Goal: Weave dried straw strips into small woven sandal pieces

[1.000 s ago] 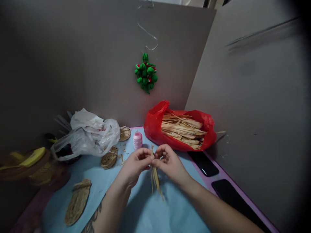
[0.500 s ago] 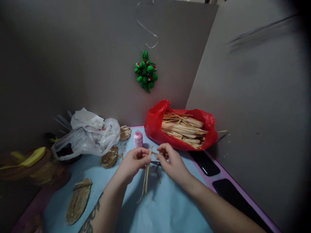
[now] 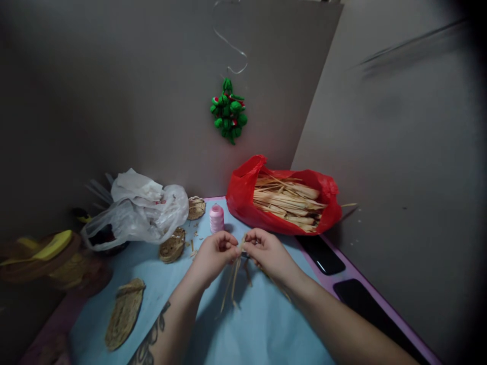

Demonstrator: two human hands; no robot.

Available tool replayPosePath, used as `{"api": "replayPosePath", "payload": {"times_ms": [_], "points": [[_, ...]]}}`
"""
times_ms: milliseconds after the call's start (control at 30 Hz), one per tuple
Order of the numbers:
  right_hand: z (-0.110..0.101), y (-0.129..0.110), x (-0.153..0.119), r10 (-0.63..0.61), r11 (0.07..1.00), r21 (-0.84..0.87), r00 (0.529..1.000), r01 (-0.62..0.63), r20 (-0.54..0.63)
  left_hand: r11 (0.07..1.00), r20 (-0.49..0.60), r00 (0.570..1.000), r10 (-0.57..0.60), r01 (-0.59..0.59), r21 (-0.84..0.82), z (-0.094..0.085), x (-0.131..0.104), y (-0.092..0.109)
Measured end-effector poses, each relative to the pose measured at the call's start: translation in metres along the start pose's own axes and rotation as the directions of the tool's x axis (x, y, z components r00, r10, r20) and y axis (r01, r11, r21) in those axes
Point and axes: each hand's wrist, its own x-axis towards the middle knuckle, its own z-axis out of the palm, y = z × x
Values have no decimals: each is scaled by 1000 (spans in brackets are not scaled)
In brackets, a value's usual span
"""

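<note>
While both hands pinch the top of a small bundle of straw strips (image 3: 235,276) just above the blue table cover (image 3: 251,329), the left hand (image 3: 213,252) and right hand (image 3: 266,249) meet fingertip to fingertip, fingers clenched on the strips. Risk: dry strips may split or slip free if the pinch slackens. Loose ends hang unsupported and could tangle.

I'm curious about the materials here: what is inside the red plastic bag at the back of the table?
The red plastic bag lies open and holds a pile of pale dried straw strips, some poking out on the right. Whatever lies beneath the top strips is covered.
</note>
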Motion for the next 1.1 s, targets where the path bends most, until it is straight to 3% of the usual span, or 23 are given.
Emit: {"api": "replayPosePath", "payload": {"times_ms": [100,300,467,533,633,767,900,1000,1100], "points": [[-3,1,2,-62,996,-72,998,61,-13,1000,48,999,-6,4,25,-5,-1,2],[-8,-3,1,-87,959,-264,993,104,77,997,102,995,18,-26,72,-13,-1,3],[-2,-2,-4,-213,912,-375,974,169,-81,999,75,996,-39,36,40,-4,-4,6],[0,-1,-5,-135,957,-276,981,92,-141,989,-14,1000,20,-18,150,3,-5,5],[-1,-2,-4,35,999,-8,993,-36,-113,894,-102,970,219,-157,419,13,-9,2],[-7,-6,-3,77,978,200,995,-64,-62,744,-58,918,394,-281,607,22,-18,5],[-9,-7,-2,119,956,273,992,-105,-36,589,108,907,407,-351,728,23,-26,12],[-8,-2,2,113,940,326,993,-103,-14,457,175,907,382,-350,818,22,-28,14],[-5,3,5,83,942,330,995,-62,-49,458,171,904,391,-352,816,22,-26,12]]}}
